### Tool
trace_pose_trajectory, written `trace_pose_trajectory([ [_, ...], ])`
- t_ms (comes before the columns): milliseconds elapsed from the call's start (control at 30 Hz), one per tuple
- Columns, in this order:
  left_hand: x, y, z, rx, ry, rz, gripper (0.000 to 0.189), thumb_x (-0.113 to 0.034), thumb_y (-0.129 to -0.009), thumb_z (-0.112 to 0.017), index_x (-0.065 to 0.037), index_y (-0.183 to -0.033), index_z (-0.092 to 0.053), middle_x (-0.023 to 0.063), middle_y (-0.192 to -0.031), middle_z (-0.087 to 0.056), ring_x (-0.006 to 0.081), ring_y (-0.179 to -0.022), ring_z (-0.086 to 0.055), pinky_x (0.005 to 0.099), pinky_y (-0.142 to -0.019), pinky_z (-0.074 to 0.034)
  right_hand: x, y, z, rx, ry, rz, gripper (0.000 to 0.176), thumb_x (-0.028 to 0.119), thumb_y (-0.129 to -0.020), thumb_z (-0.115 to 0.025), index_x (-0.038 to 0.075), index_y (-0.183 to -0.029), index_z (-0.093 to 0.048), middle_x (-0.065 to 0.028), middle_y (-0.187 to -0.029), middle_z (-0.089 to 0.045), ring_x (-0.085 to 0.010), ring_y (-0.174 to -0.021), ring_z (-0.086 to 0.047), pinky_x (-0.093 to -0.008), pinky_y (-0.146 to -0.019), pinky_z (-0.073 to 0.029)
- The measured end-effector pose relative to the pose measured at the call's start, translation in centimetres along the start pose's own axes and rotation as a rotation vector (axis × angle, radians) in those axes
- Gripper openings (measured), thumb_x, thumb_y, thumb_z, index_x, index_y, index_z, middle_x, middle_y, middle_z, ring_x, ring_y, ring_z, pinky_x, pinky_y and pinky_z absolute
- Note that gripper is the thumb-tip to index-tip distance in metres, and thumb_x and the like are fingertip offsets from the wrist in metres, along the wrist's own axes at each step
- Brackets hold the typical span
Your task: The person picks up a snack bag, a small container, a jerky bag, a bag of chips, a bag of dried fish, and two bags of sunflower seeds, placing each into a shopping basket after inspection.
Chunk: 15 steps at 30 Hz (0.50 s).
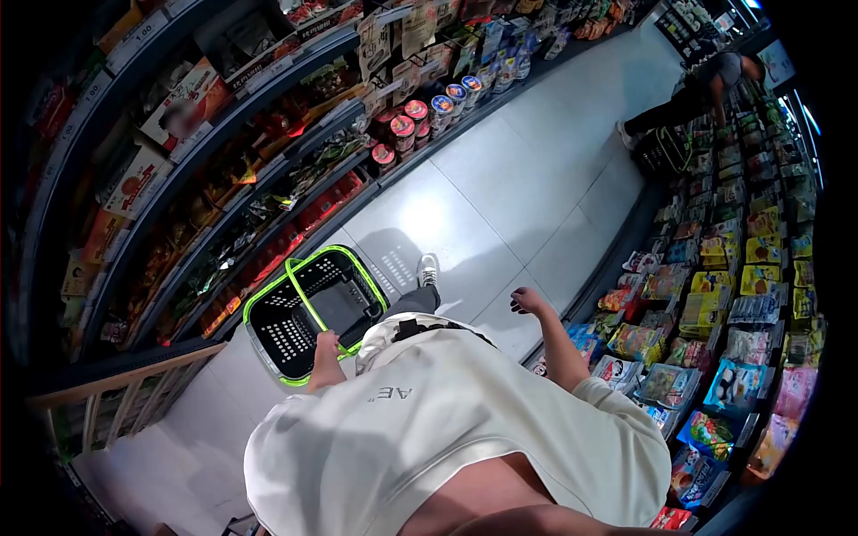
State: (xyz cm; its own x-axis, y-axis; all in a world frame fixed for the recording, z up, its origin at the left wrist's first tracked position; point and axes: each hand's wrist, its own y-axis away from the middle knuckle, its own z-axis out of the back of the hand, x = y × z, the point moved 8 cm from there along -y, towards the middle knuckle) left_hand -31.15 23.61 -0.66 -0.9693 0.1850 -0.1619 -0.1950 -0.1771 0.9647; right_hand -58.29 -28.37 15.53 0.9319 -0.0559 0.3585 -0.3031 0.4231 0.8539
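Nearest, a pale shirt (pixel 375 402) is seen from above, with the arms held out to either side. The left hand (pixel 327 347) is wrapped around the green handle (pixel 300 289) of a black basket (pixel 284 343), though its fingertips cannot be made out. The basket is held at the left of the body, open side up, probably so that its weight is borne by one arm and the step is not blocked. A perforated shadow is cast on the floor (pixel 500 152) beside it, which suggests that it is carried off the tiles. The right hand (pixel 529 302) is held away from the body, fingers loosely bent and parted; nothing is seen in it, and no packet is touched. Just beyond the basket, a pale shoe (pixel 429 268) is planted on the floor. To the right, bright packets (pixel 710 435) are ranked in sloping rows, apparently so that their fronts can be seen from the aisle. To the far left, lidded cups (pixel 416 109) are lined up along a low shelf edge, likely for easy reach. Farthest right, another person (pixel 693 98) is bent toward the shelves, with a second basket (pixel 663 152) placed close by.
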Motion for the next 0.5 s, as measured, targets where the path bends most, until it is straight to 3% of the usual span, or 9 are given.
trace_pose_trajectory([
  [133, -2.0, -2.0, -3.0, -0.003, -0.141, -0.036, 0.009, -0.009, -0.08, -0.041, -0.002, -0.086, -0.044, 0.0039, -0.058, -0.039, 0.0132, -0.042, -0.034, 0.0668, -0.084, -0.025, 4.8, -2.6, 6.8, -0.106, 0.002, 0.143, 0.024, 0.019, -0.081, -0.044, 0.002, -0.096, -0.053, -0.0093, -0.078, -0.06, -0.0174, -0.065, -0.061, -0.0276, -0.053, -0.046],
  [267, -2.5, -3.4, -7.2, 0.029, -0.12, -0.05, 0.01, -0.007, -0.079, -0.039, -0.002, -0.087, -0.043, 0.004, -0.058, -0.039, 0.013, -0.041, -0.034, 0.0678, -0.082, -0.024, 7.0, -4.0, 12.0, -0.139, 0.03, 0.156, 0.023, 0.018, -0.081, -0.045, 0.001, -0.094, -0.053, -0.0099, -0.076, -0.06, -0.0176, -0.062, -0.061, -0.0273, -0.052, -0.046],
  [500, -5.7, 2.6, -12.3, 0.042, 0.025, 0.007, 0.014, -0.008, -0.078, -0.04, -0.002, -0.09, -0.044, 0.0045, -0.062, -0.04, 0.0145, -0.048, -0.037, 0.0696, -0.082, -0.021, 5.9, -5.2, 15.7, -0.127, 0.045, 0.075, 0.023, 0.018, -0.081, -0.044, 0.0, -0.093, -0.053, -0.0089, -0.074, -0.06, -0.0172, -0.061, -0.06, -0.0275, -0.051, -0.046],
])
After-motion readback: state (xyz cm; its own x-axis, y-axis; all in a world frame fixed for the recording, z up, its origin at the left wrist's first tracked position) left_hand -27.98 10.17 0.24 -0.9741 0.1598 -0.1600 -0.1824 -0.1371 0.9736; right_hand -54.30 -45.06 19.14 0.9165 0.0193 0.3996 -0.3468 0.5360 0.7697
